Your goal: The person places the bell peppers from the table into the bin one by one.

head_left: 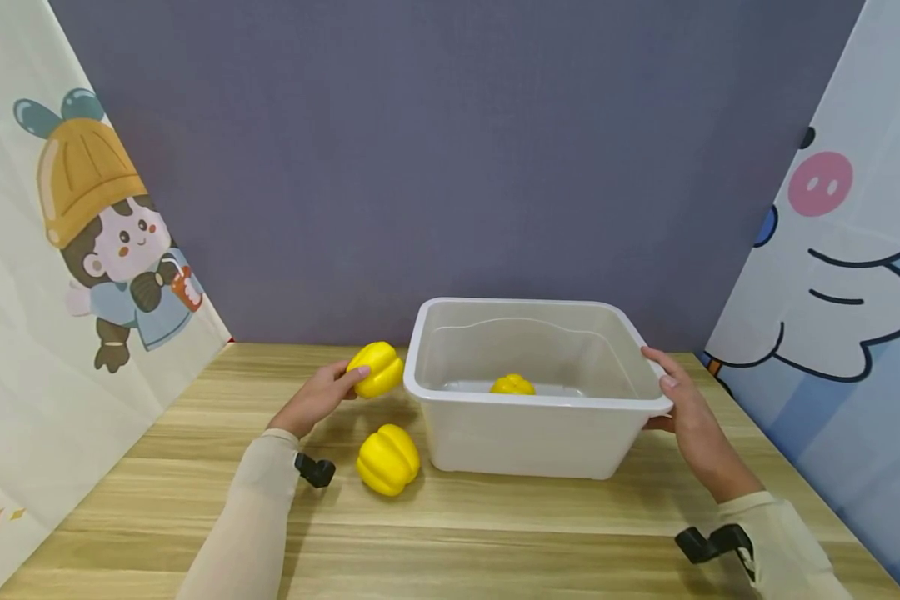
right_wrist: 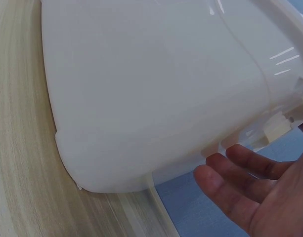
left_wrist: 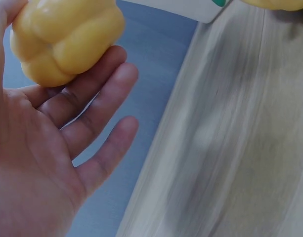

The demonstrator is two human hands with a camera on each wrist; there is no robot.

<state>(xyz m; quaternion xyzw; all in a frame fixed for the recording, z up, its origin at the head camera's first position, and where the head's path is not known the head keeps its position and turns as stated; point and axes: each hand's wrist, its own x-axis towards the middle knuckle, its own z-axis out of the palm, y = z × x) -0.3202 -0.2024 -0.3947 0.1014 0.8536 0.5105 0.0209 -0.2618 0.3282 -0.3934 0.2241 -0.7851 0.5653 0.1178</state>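
Pinching yellow lobed bell pepper (head_left: 376,370) beside white rectangular plastic tub (head_left: 525,439): left hand (head_left: 317,402), outer fingers spread. Right hand (head_left: 693,417), fingers curled, grips rim (head_left: 510,401), likely steadying. Second pepper (head_left: 513,384) inside; third pepper (head_left: 388,460) on wood-grain surface (head_left: 495,533).

Cartoon sheets (head_left: 22,317) and grey backdrop (head_left: 450,150) around the table (head_left: 495,533) suggest a booth.

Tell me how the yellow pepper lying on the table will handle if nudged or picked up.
The yellow pepper would probably roll unevenly, since its sides bulge in rounded lobes. Its smooth, shiny skin may make it slippery. It looks stiff, with no dents or sagging showing, so it should likely keep its shape when lifted.
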